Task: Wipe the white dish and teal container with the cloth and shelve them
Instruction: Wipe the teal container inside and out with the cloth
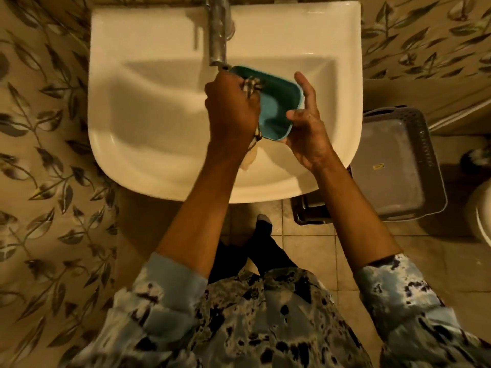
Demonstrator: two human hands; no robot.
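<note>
A teal rectangular container [273,107] is held tilted over the basin, just below the tap's spout. My right hand [305,128] grips its right edge, thumb on the rim and fingers behind it. My left hand [231,110] is closed on a checked cloth [252,87] and presses it against the container's left inner side. A pale end of the cloth hangs below my left wrist. The white dish is not in view.
A white washbasin [148,115] fills the middle, with a metal tap [219,33] at the back. A grey plastic basket [398,166] sits on the tiled floor at the right. Leaf-patterned walls flank the basin. My foot shows below the basin.
</note>
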